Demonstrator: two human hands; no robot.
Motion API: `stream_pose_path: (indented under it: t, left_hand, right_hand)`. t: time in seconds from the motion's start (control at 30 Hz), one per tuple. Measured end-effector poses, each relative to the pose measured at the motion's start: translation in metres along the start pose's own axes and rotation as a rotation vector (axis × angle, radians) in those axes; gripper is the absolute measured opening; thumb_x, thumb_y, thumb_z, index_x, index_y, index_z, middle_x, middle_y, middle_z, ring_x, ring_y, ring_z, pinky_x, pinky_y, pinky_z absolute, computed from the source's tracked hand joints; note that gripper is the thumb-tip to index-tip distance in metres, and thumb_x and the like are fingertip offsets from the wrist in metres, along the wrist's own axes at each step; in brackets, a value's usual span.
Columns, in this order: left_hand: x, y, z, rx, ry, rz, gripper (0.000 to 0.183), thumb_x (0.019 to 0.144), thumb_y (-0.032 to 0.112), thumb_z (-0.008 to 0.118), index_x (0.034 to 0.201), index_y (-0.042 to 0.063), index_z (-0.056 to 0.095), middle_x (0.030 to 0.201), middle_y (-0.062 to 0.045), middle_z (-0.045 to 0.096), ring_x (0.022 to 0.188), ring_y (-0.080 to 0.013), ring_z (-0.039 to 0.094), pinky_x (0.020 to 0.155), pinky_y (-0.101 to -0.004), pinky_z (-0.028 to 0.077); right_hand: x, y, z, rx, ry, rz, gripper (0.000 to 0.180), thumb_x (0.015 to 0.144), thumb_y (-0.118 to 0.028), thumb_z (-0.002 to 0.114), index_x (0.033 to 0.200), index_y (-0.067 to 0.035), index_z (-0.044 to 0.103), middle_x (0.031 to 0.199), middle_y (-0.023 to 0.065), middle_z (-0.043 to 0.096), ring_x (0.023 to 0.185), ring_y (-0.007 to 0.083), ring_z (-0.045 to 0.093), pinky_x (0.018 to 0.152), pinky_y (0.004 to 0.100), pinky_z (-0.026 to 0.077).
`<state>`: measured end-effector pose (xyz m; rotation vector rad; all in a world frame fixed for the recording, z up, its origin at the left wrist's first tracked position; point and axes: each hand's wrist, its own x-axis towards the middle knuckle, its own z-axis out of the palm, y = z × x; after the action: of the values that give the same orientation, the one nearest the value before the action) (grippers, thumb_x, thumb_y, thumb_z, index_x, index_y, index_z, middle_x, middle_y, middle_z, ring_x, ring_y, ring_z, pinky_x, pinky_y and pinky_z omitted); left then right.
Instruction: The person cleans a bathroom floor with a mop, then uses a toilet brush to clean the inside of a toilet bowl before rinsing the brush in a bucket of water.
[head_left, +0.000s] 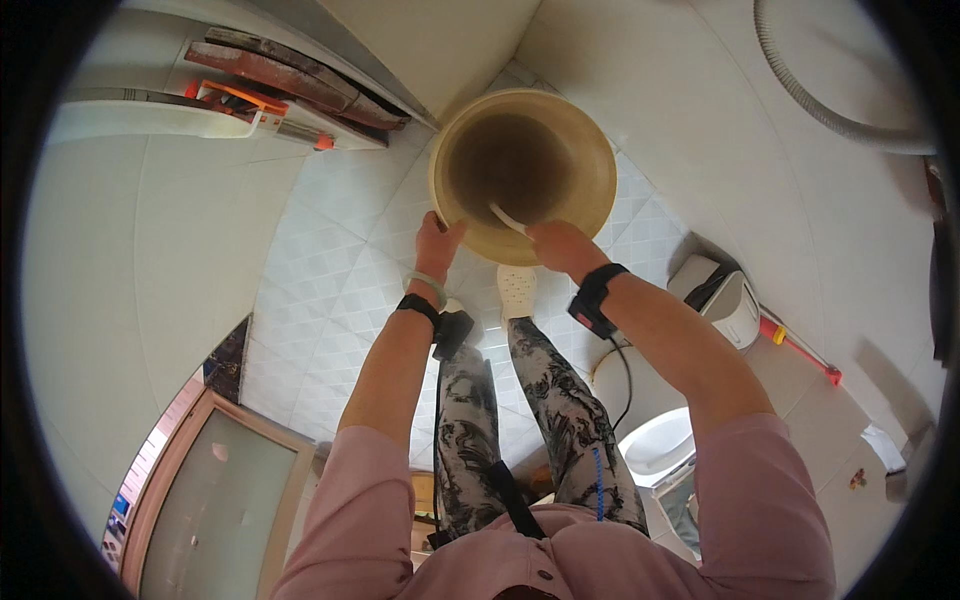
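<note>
A large tan plastic bucket (592, 217) stands on the tiled floor by the corner, with dark, murky contents (506, 161) inside. My left hand (439, 244) holds its near-left rim, thumb over the edge. My right hand (564, 246), above the near-right rim, is closed around a thin white handle or stick (510, 217). That piece slants down into the bucket; its far end meets the dark area, and whatever lies below is hidden. Both wrists carry black strapped devices, the right one with a cable.
A white toilet (654, 444) and a white bin (727, 304) stand right, near a red-ended rod (806, 356). Reddish-brown boards (277, 73) and an orange-handled tool (247, 97) are at upper left. A grey corrugated hose (795, 97) hangs upper right; a frosted-glass door (217, 495) is lower left.
</note>
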<state>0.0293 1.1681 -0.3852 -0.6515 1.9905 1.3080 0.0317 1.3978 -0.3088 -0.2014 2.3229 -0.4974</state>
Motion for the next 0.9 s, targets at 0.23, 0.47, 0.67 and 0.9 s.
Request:
stream_pose_path:
  t: [0.23,0.47,0.67,0.9]
  left_hand:
    - [-0.007,0.019,0.007,-0.059,-0.044,-0.027,0.044,0.080,0.027,0.069,0.110,-0.002,0.054,0.094,-0.007,0.062,0.079,-0.0144,0.059,0.068,-0.0286,0.050]
    - [0.002,0.010,0.017,-0.044,-0.045,0.034,0.040,0.077,0.021,0.068,0.106,-0.003,0.054,0.093,-0.007,0.062,0.072,-0.0145,0.058,0.064,-0.0276,0.049]
    - [-0.015,0.017,0.031,-0.243,-0.049,-0.003,0.032,0.069,0.019,0.068,0.089,-0.003,0.056,0.075,-0.008,0.060,0.062,-0.0141,0.054,0.057,-0.0287,0.045]
    - [-0.058,0.028,0.047,-0.285,-0.041,-0.159,0.029,0.075,0.014,0.067,0.095,-0.001,0.053,0.086,-0.009,0.059,0.070,-0.0171,0.060,0.064,-0.0286,0.053]
  right_hand:
    - [0.020,0.077,-0.052,-0.097,0.366,-0.016,0.019,0.086,-0.014,0.049,0.089,-0.006,0.065,0.088,0.0176,0.067,0.084,0.0361,0.065,0.072,0.0457,0.052]
    - [-0.037,0.079,-0.010,-0.062,0.023,0.145,0.022,0.083,-0.012,0.048,0.090,-0.004,0.066,0.089,0.0196,0.067,0.087,0.0360,0.065,0.076,0.0450,0.052]
    - [-0.086,0.034,-0.035,0.356,0.127,0.143,0.030,0.085,-0.011,0.048,0.110,-0.003,0.061,0.097,0.0232,0.064,0.095,0.0398,0.060,0.084,0.0456,0.048]
    - [-0.196,0.024,-0.047,0.664,0.231,0.311,0.035,0.088,-0.015,0.049,0.120,-0.005,0.058,0.100,0.0254,0.064,0.094,0.0392,0.061,0.083,0.0439,0.048]
